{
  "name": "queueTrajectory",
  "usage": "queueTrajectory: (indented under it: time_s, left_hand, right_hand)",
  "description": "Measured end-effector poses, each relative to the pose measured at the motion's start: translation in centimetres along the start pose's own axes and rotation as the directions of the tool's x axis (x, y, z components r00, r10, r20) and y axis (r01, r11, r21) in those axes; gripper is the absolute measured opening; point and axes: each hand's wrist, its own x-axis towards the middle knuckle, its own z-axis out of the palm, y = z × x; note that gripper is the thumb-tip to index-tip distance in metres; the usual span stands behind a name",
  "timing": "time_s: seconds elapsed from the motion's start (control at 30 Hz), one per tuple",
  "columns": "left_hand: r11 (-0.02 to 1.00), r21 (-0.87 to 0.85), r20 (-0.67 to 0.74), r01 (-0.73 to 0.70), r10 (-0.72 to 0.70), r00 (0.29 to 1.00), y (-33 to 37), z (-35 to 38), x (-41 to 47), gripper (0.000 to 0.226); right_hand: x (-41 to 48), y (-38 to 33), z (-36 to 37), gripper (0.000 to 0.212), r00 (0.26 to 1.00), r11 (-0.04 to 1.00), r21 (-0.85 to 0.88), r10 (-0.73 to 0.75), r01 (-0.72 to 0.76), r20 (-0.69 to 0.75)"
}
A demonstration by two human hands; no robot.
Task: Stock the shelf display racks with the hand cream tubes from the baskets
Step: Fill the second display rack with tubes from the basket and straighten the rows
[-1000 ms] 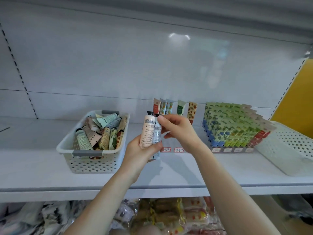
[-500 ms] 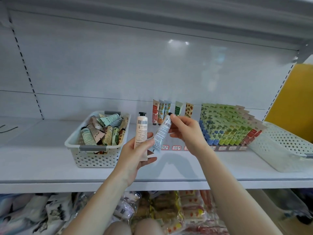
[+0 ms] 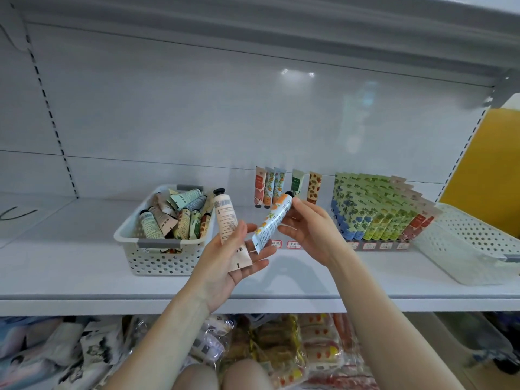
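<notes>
the shelf looks like smooth white painted metal, and its back panel is glossy enough to mirror lights. the left basket is matt white perforated plastic with a grey handle strip. the right basket is paler perforated plastic. the peach tube looks matt, the floral tube smooth printed plastic. the packets below are wrapped in glossy clear film.

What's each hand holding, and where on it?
Left hand holds the peach tube by its crimped lower half, thumb over it. Right hand pinches the orange-print tube near its cap.
</notes>
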Motion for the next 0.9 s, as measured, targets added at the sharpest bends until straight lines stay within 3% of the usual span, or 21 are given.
queueTrajectory:
  time_s: [0.1,0.2,0.4,0.5,0.7,0.9]
  left_hand:
    - [0.999,0.046,-0.015,-0.01,0.01,1.0,-0.2,0.3,-0.1,0.009]
    - [0.996,0.079,-0.063,-0.043,0.048,0.997,-0.8,0.4,0.1,0.013]
    - [0.956,0.262,-0.189,-0.135,0.187,0.964,-2.4,0.1,0.7,0.017]
    - [0.942,0.307,-0.224,-0.134,0.209,0.952,-2.8,-0.1,1.0,0.017]
    - [0.887,0.444,-0.228,-0.124,0.246,0.942,-3.1,-1.4,1.6,0.011]
    - [0.861,0.496,-0.207,-0.113,0.243,0.948,-3.6,-2.4,1.9,0.006]
  right_hand:
    - [-0.1,0.4,0.0,0.026,0.998,0.999,0.022,0.035,-0.036,0.056]
    - [-0.4,0.8,0.4,0.025,0.997,0.991,-0.133,0.043,-0.034,0.068]
    - [-1.2,1.9,0.7,0.04,0.998,0.913,-0.406,0.025,-0.048,-0.062]
    - [-1.4,2.3,0.8,0.03,0.995,0.876,-0.476,0.039,-0.077,-0.09]
    - [-0.7,3.1,0.2,0.02,0.973,0.886,-0.437,0.06,-0.155,-0.223]
    - [-0.2,3.6,-1.5,0.021,0.969,0.892,-0.411,0.102,-0.19,-0.226]
